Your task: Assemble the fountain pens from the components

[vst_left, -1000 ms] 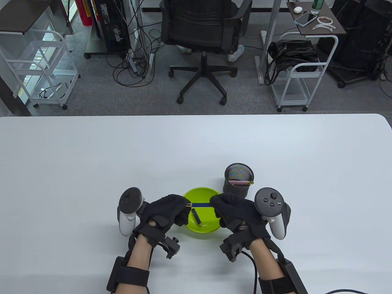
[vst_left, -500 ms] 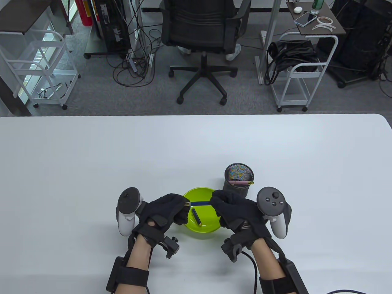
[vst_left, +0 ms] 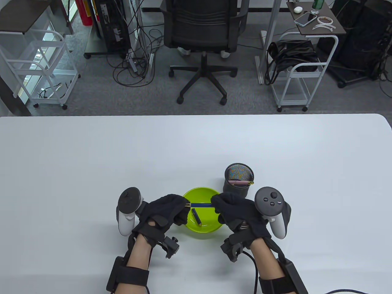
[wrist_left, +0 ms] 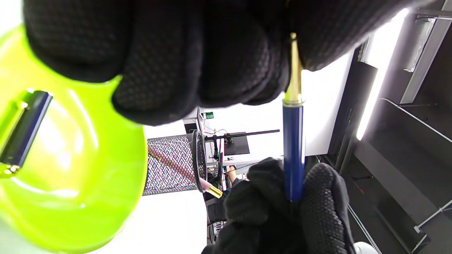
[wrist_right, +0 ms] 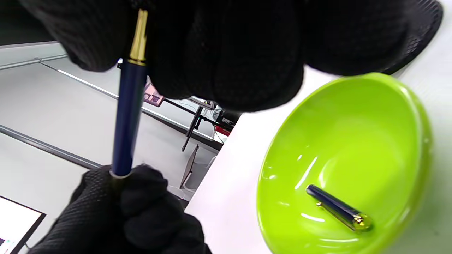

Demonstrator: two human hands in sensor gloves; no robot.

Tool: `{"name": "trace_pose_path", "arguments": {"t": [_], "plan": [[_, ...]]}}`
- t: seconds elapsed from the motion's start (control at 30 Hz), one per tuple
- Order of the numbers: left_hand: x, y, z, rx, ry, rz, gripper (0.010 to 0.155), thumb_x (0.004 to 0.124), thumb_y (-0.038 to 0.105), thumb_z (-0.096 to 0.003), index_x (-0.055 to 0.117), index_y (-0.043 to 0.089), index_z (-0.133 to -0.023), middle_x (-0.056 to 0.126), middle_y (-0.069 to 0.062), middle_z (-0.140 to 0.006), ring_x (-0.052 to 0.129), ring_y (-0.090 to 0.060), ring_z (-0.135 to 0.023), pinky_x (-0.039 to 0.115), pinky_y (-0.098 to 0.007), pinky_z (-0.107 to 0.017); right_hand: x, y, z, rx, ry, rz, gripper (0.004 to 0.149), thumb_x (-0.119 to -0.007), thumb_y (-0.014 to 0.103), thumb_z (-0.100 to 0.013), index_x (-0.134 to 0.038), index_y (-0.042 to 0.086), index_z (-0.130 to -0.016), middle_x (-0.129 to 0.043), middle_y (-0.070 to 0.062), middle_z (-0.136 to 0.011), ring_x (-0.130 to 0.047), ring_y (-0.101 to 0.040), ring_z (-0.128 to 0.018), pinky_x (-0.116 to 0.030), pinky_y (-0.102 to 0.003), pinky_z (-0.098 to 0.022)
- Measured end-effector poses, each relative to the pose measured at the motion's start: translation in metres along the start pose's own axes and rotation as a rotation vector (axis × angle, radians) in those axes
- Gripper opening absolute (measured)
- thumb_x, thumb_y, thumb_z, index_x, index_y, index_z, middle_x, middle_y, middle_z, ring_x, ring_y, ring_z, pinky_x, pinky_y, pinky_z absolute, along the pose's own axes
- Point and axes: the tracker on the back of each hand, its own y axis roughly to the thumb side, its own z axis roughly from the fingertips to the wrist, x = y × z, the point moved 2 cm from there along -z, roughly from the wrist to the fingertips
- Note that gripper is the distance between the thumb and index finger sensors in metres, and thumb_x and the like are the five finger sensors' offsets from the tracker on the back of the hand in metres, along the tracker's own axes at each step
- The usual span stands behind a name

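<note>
A blue pen barrel (vst_left: 200, 204) with gold fittings spans the gap between two gloved hands above a lime-green bowl (vst_left: 214, 227) near the counter's (vst_left: 92, 159) near edge. The left hand (vst_left: 167, 211) pinches its gold end; the right hand (vst_left: 237, 211) grips the opposite end, fingers curled closed around it. Inside the bowl lies a blue pen cap (vst_left: 196, 217) with a gold clip, apart from both hands. Just beyond the bowl, toward the far right, a black mesh pen cup (vst_left: 239, 180) stands upright, holding a pink pen (vst_left: 240, 182) that leans across its rim. White trackers sit strapped to each hand's back.
</note>
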Motion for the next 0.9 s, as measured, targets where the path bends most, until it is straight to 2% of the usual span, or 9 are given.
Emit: {"name": "trace_pose_path", "arguments": {"t": [0.07, 0.1, 0.2, 0.33, 0.43, 0.53, 0.67, 0.77, 0.9], "plan": [[-0.002, -0.001, 0.000, 0.003, 0.001, 0.000, 0.041, 0.072, 0.045, -0.0541, 0.090, 0.015, -0.075, 0.097, -0.008, -0.060, 0.100, -0.025, -0.046, 0.083, -0.049, -0.039, -0.002, 0.003, -0.002, 0.046, 0.073, -0.040, 0.062, -0.085, 0.052, -0.042, -0.077, 0.019, -0.093, -0.087, -0.009, -0.077, -0.097, -0.023, -0.040, -0.086, -0.047, -0.029], [-0.004, -0.001, 0.000, 0.001, 0.011, 0.014, 0.041, 0.072, 0.045, -0.0541, 0.090, 0.015, -0.074, 0.097, -0.008, -0.060, 0.099, -0.025, -0.046, 0.083, -0.049, -0.039, -0.004, 0.006, -0.003, 0.078, 0.112, -0.059, 0.060, -0.088, 0.046, -0.042, -0.075, 0.020, -0.095, -0.086, -0.009, -0.079, -0.097, -0.023, -0.042, -0.086, -0.048, -0.030], [-0.007, -0.003, 0.000, -0.001, 0.018, 0.038, 0.041, 0.072, 0.045, -0.0541, 0.090, 0.014, -0.074, 0.097, -0.009, -0.060, 0.099, -0.025, -0.046, 0.082, -0.050, -0.039, -0.003, 0.010, -0.001, 0.082, 0.068, -0.006, 0.049, -0.090, 0.038, -0.042, -0.084, 0.020, -0.088, -0.092, -0.007, -0.071, -0.098, -0.022, -0.037, -0.087, -0.047, -0.028], [-0.002, -0.002, 0.000, 0.001, 0.003, 0.030, 0.041, 0.071, 0.045, -0.0541, 0.089, 0.014, -0.075, 0.096, -0.009, -0.060, 0.099, -0.025, -0.047, 0.082, -0.049, -0.039, -0.001, 0.005, 0.000, 0.053, 0.018, 0.005, 0.050, -0.080, 0.053, -0.044, -0.094, 0.016, -0.075, -0.098, -0.007, -0.057, -0.100, -0.022, -0.027, -0.088, -0.047, -0.023], [-0.002, 0.000, 0.000, 0.013, -0.002, 0.030, 0.041, 0.071, 0.045, -0.0541, 0.089, 0.015, -0.075, 0.096, -0.008, -0.060, 0.099, -0.024, -0.046, 0.083, -0.049, -0.039, -0.001, 0.008, 0.000, 0.088, 0.064, -0.023, 0.061, -0.088, 0.049, -0.041, -0.077, 0.020, -0.094, -0.090, -0.007, -0.074, -0.098, -0.022, -0.035, -0.087, -0.046, -0.026], [-0.004, -0.002, 0.000, 0.005, 0.006, 0.036, 0.041, 0.071, 0.045, -0.0541, 0.089, 0.014, -0.074, 0.097, -0.008, -0.059, 0.099, -0.024, -0.046, 0.083, -0.049, -0.038, -0.001, 0.013, 0.001, 0.110, 0.039, 0.006, 0.049, -0.090, 0.040, -0.041, -0.085, 0.021, -0.086, -0.092, -0.006, -0.071, -0.098, -0.021, -0.034, -0.087, -0.046, -0.026], [-0.001, -0.003, 0.000, -0.002, -0.010, 0.014, 0.041, 0.071, 0.045, -0.0540, 0.089, 0.014, -0.074, 0.097, -0.008, -0.059, 0.099, -0.025, -0.046, 0.083, -0.049, -0.038, 0.001, 0.010, 0.003, 0.067, -0.016, 0.054, 0.048, -0.084, 0.050, -0.042, -0.093, 0.017, -0.075, -0.098, -0.006, -0.057, -0.100, -0.022, -0.027, -0.088, -0.046, -0.022], [0.000, 0.001, 0.000, 0.013, -0.022, -0.010, 0.041, 0.074, 0.044, -0.0530, 0.090, 0.012, -0.074, 0.097, -0.009, -0.058, 0.099, -0.025, -0.045, 0.083, -0.049, -0.038, -0.002, 0.011, 0.000, 0.092, 0.103, 0.016, 0.056, -0.090, 0.044, -0.041, -0.081, 0.018, -0.090, -0.093, -0.006, -0.067, -0.098, -0.021, -0.031, -0.087, -0.046, -0.025], [0.000, 0.001, -0.001, 0.006, -0.021, -0.015, 0.042, 0.075, 0.043, -0.0525, 0.090, 0.011, -0.074, 0.097, -0.010, -0.057, 0.099, -0.024, -0.043, 0.083, -0.049, -0.037, -0.005, 0.012, -0.001, 0.080, 0.126, 0.074, 0.054, -0.088, 0.041, -0.042, -0.084, 0.014, -0.088, -0.096, -0.007, -0.064, -0.099, -0.021, -0.029, -0.087, -0.046, -0.024]]}}
